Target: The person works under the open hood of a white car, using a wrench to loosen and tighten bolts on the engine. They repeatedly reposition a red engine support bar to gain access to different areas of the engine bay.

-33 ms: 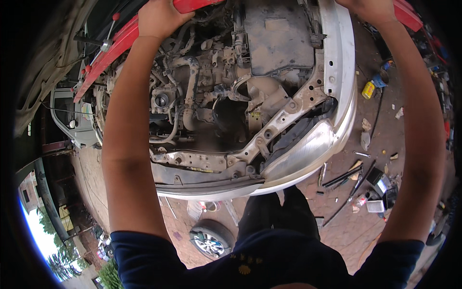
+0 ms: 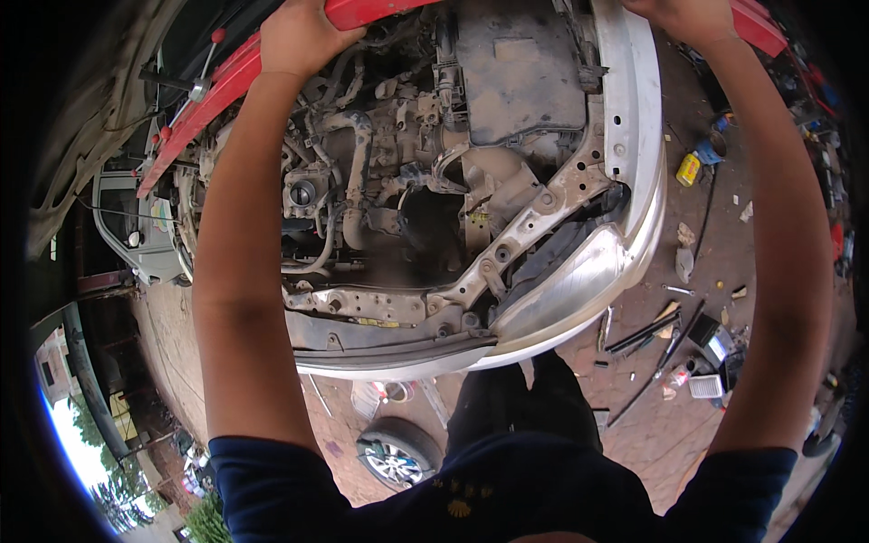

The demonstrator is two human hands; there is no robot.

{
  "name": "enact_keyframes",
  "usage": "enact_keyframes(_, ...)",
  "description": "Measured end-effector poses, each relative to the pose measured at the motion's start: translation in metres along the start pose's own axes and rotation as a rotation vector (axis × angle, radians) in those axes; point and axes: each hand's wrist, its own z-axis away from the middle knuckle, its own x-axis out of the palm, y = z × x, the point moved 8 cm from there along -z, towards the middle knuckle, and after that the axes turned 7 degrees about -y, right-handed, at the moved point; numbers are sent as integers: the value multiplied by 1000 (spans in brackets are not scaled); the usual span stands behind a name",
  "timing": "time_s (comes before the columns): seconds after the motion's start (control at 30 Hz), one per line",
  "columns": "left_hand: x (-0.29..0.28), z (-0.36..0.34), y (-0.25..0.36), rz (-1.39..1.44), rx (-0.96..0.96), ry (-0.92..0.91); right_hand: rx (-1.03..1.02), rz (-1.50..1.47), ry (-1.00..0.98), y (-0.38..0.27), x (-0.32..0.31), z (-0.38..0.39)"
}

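Both forearms reach up the picture over an open, dusty engine bay [image 2: 389, 163]. My left hand [image 2: 303, 36] is closed on a red metal bar [image 2: 208, 90] at the top left, thumb toward the middle, fingertips cut off by the edge. The bar carries levers with red knobs [image 2: 217, 36]. At the top right, my right hand [image 2: 683, 18] also grips the red bar, its fingers mostly out of frame. Below the hands lie a dark dusty box [image 2: 516, 81], hoses [image 2: 353, 181], a bare metal front frame [image 2: 498, 253] and a white front body edge with a headlamp [image 2: 561, 281].
My legs [image 2: 516, 407] stand at the car's front. A loose wheel [image 2: 398, 448] lies on the paved floor [image 2: 634, 452]. At right are a yellow container [image 2: 688, 169], a wrench [image 2: 679, 290], long dark strips [image 2: 643, 330] and scattered parts. A grey vehicle [image 2: 131, 217] is at left.
Very little differs: my right hand and the right end of the red bar sit slightly farther left and up in the picture, both hands still gripping.
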Motion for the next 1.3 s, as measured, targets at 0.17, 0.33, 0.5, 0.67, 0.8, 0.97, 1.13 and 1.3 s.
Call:
enact_keyframes(0.17,5,-31,-14,497,-74,-129,55,-5,15,13,-44,20)
enact_keyframes(0.33,14,-30,-16,194,-235,-271,221,-256,82,25,-31,66)
enact_keyframes(0.5,0,-18,-14,173,-241,-163,576,-861,64,-5,34,114)
enact_keyframes(0.67,-5,-26,-15,148,-196,-28,883,-1485,220,-19,112,80)
enact_keyframes(0.8,8,-27,-19,148,-194,-144,828,-1619,511,-18,135,52)
enact_keyframes(0.97,4,-27,-20,150,-238,-151,932,-1578,415,-12,148,50)
enact_keyframes(1.13,4,-27,-17,150,-244,-152,808,-1669,619,-21,137,50)
enact_keyframes(1.3,-4,-19,-26,130,-294,-172,881,-1683,516,-30,139,47)
